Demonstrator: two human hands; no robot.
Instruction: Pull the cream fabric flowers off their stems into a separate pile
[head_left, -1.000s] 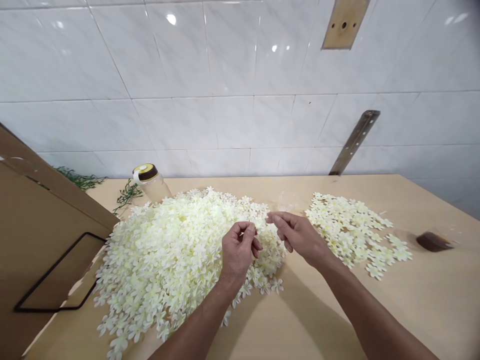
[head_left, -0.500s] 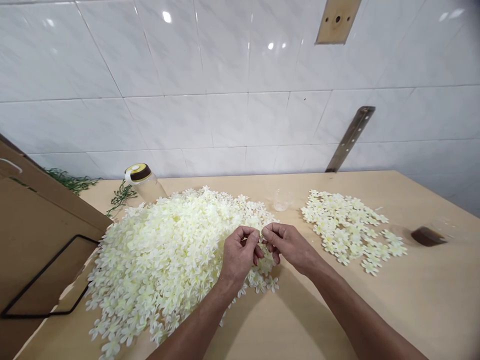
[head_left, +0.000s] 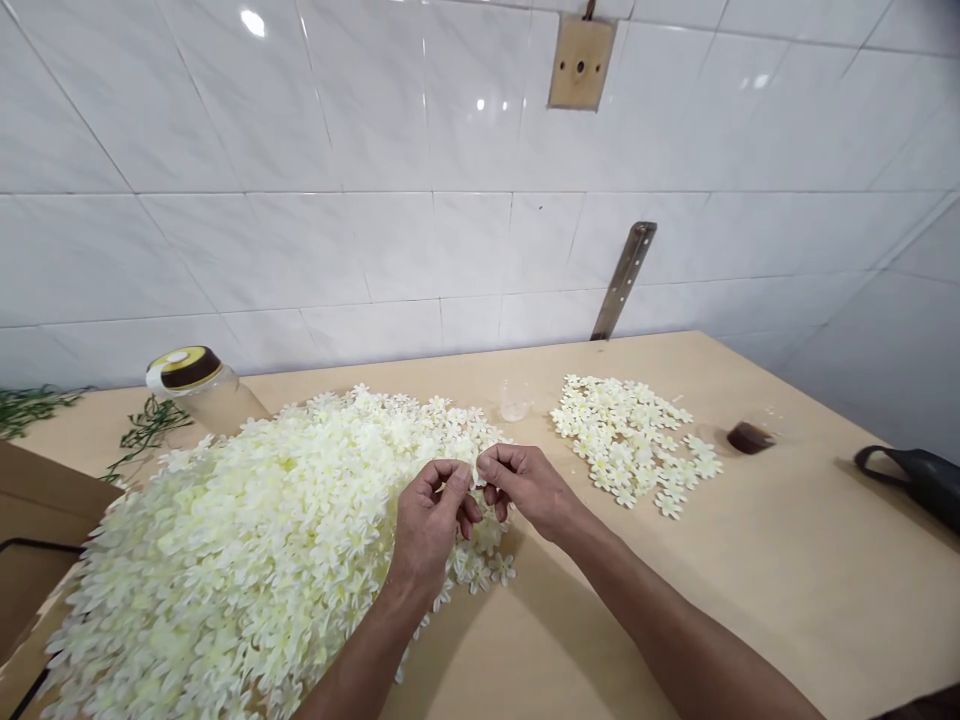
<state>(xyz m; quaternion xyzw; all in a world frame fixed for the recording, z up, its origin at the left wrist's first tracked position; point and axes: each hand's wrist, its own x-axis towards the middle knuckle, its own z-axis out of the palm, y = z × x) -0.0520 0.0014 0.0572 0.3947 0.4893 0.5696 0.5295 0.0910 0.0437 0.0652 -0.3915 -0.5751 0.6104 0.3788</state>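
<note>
A large heap of white-yellow artificial flowers point(head_left: 277, 540) covers the left half of the table. At the heap's right edge, my left hand point(head_left: 433, 515) pinches something too small to make out. My right hand point(head_left: 525, 488) meets it there, thumb and forefinger pressed together, and what they grip is hidden. The fingertips of both hands nearly touch. To the right of the hands lies a smaller, flatter spread of the same flowers point(head_left: 619, 435). A small clear cup point(head_left: 514, 402) stands behind my hands.
At the back left are a bottle with a yellow-brown lid point(head_left: 206, 385) and green strands point(head_left: 154, 425). A cardboard box point(head_left: 45, 500) borders the left. A cup of dark liquid point(head_left: 750, 437) and a black object point(head_left: 926, 480) sit on the table's point(head_left: 825, 580) right side.
The view has turned to the right, bringing the black object into sight and leaving less of the box visible. Both hands keep nearly the same pose, fingertips close together.
</note>
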